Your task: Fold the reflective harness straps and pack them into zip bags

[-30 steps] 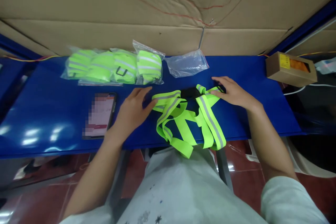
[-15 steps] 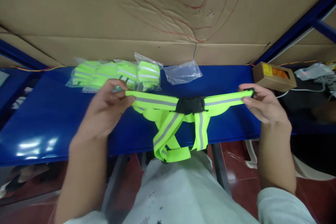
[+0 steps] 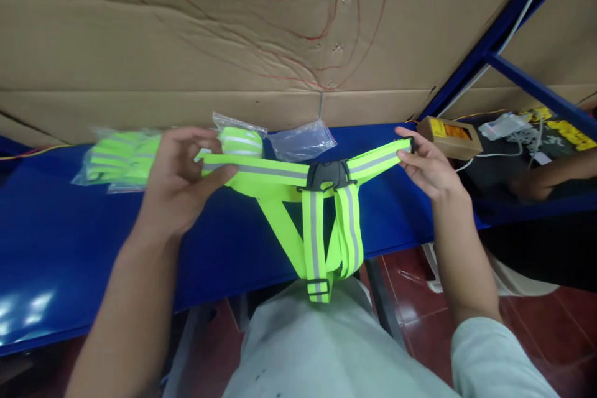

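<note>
I hold a neon-yellow reflective strap harness [image 3: 317,224] stretched in the air above the blue table [image 3: 60,242]. My left hand [image 3: 180,183] pinches the left end of its top strap. My right hand [image 3: 424,165] pinches the right end. A black plastic piece [image 3: 329,175] joins the straps at the middle, and several grey-striped straps hang down from it toward my lap.
Bagged neon harnesses [image 3: 125,155] lie at the back left of the table, with an empty clear bag [image 3: 301,140] beside them. A small cardboard box [image 3: 448,137] sits at the right end. A cardboard wall [image 3: 233,31] backs the table. Another person's arm [image 3: 550,177] shows at the far right.
Both hands lifted the harness off the table and pulled its top strap taut. The hanging straps now dangle straight. My view has swung left and up, and the phone has left the frame.
</note>
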A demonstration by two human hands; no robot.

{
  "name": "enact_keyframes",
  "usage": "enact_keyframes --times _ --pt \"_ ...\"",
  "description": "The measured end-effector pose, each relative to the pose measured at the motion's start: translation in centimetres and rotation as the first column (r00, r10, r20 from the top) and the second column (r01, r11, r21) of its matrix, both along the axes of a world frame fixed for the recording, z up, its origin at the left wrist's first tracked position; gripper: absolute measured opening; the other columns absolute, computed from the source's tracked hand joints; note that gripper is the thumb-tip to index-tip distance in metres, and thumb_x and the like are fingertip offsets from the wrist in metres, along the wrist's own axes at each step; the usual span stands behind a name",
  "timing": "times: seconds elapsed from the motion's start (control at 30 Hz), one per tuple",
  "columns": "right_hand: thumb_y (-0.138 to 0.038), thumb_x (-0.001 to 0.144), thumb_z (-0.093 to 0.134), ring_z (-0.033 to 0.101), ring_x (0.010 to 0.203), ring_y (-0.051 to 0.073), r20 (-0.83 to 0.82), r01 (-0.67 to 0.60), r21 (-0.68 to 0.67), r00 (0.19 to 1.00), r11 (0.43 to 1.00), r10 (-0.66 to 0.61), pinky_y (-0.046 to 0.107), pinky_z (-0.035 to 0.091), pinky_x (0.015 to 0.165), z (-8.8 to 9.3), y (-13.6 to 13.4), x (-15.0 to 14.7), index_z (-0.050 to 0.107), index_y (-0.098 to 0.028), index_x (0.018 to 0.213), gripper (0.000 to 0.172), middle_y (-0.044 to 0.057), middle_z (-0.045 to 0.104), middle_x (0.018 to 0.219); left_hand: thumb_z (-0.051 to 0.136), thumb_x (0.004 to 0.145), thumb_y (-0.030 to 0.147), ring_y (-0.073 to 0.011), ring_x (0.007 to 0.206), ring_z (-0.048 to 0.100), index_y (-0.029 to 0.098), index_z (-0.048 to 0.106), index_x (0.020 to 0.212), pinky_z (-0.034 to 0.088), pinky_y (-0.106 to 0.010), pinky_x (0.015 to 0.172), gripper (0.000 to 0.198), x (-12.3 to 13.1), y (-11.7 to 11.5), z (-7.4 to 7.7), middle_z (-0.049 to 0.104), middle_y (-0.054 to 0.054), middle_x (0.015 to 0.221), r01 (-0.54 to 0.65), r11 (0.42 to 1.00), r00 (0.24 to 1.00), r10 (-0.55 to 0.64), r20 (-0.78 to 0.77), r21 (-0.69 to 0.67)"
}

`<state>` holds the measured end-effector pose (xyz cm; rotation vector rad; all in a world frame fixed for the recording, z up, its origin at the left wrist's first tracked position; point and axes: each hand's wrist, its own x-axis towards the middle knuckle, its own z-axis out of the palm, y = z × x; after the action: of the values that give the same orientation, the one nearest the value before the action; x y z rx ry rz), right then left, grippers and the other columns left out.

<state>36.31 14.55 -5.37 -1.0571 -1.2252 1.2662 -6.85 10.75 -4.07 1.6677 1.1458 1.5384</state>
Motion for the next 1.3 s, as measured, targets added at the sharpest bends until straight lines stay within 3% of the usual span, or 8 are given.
enact_keyframes --times 0.17,0.33,0.5,0.7,0.87,1.0,1.2,1.3 --pt "-0.017 0.067 0.089 0.069 0.081 0.009 -0.092 -0.066 -0.182 0.995 0.981 0.05 0.02 0.061 0.083 -2.3 3.4 -0.7 0.075 -0.021 0.107 0.042 -0.002 0.073 0.094 0.093 0.062 0.021 -0.0191 0.11 0.061 0.03 0.066 0.128 0.052 -0.024 0.073 0.072 -0.9 2.5 -1.6 0.068 -0.005 0.115 0.133 0.92 0.987 -0.091 0.13 -0.368" --pt "-0.021 0.074 0.087 0.073 0.079 0.011 -0.178 -0.099 -0.275 0.983 0.956 0.051 0.027 0.064 0.083 -4.6 5.3 -1.4 0.071 -0.025 0.107 0.036 -0.003 0.076 0.091 0.092 0.067 0.033 -0.0207 0.097 0.067 0.022 0.077 0.109 0.056 -0.029 0.072 0.046 -2.0 3.4 -4.2 0.074 -0.009 0.122 0.16 0.813 0.986 -0.103 0.132 -0.56" --pt "-0.03 0.079 0.085 0.075 0.079 0.013 -0.17 -0.12 -0.29 0.983 0.949 0.072 0.033 0.066 0.084 -5.9 5.3 -1.8 0.069 -0.027 0.113 0.038 -0.002 0.077 0.094 0.089 0.074 0.045 -0.0215 0.101 0.069 0.022 0.078 0.095 0.063 -0.035 0.085 0.034 -1.6 2.8 -4.5 0.075 -0.005 0.119 0.063 0.788 0.994 -0.103 -0.03 -0.612" --pt "-0.025 0.079 0.084 0.075 0.086 0.012 -0.186 -0.087 -0.303 0.982 0.949 0.03 0.027 0.064 0.092 -5.8 5.3 -2.1 0.07 -0.024 0.111 0.035 -0.001 0.078 0.099 0.092 0.07 0.029 -0.0133 0.072 0.064 0.028 0.075 0.102 0.063 -0.024 0.064 0.036 -2.0 2.4 -3.6 0.07 0.001 0.086 0.061 0.786 0.997 -0.019 0.074 -0.615" --pt "-0.024 0.077 0.084 0.075 0.095 0.015 -0.185 -0.087 -0.301 0.982 0.95 0.031 0.029 0.063 0.097 -5.5 5.2 -2.1 0.072 -0.022 0.106 0.031 0.001 0.079 0.102 0.089 0.073 0.033 -0.0198 0.098 0.067 0.031 0.08 0.102 0.065 -0.027 0.075 0.03 -2.7 2.8 -3.3 0.073 -0.002 0.117 0.159 0.724 0.968 0.02 0.25 -0.671" --pt "-0.026 0.079 0.083 0.075 0.099 0.015 -0.16 -0.091 -0.284 0.986 0.954 0.046 0.029 0.061 0.101 -5.8 5.3 -2.0 0.072 -0.021 0.101 0.026 0.002 0.079 0.099 0.085 0.075 0.034 -0.0238 0.107 0.066 0.033 0.08 0.106 0.064 -0.034 0.083 0.031 -2.8 2.9 -3.2 0.071 -0.002 0.126 0.205 0.723 0.966 -0.041 0.255 -0.66" --pt "-0.024 0.079 0.084 0.076 0.092 0.014 -0.21 -0.05 -0.323 0.978 0.945 -0.02 0.029 0.062 0.097 -6.2 5.5 -2.1 0.072 -0.022 0.099 0.023 0.001 0.079 0.096 0.092 0.067 0.03 -0.0142 0.088 0.062 0.039 0.071 0.127 0.055 -0.024 0.076 0.064 -2.5 2.6 -4.2 0.069 0.002 0.092 0.004 0.79 1.0 -0.011 -0.008 -0.612" --pt "-0.026 0.082 0.082 0.077 0.09 0.014 -0.21 -0.043 -0.347 0.977 0.937 -0.033 0.03 0.064 0.094 -6.1 5.4 -2.3 0.071 -0.024 0.102 0.023 0.0 0.08 0.098 0.088 0.069 0.029 -0.0127 0.076 0.058 0.032 0.07 0.127 0.049 -0.022 0.067 0.061 -2.6 3.0 -5.1 0.061 0.004 0.08 -0.169 0.861 0.96 0.033 -0.278 -0.479"
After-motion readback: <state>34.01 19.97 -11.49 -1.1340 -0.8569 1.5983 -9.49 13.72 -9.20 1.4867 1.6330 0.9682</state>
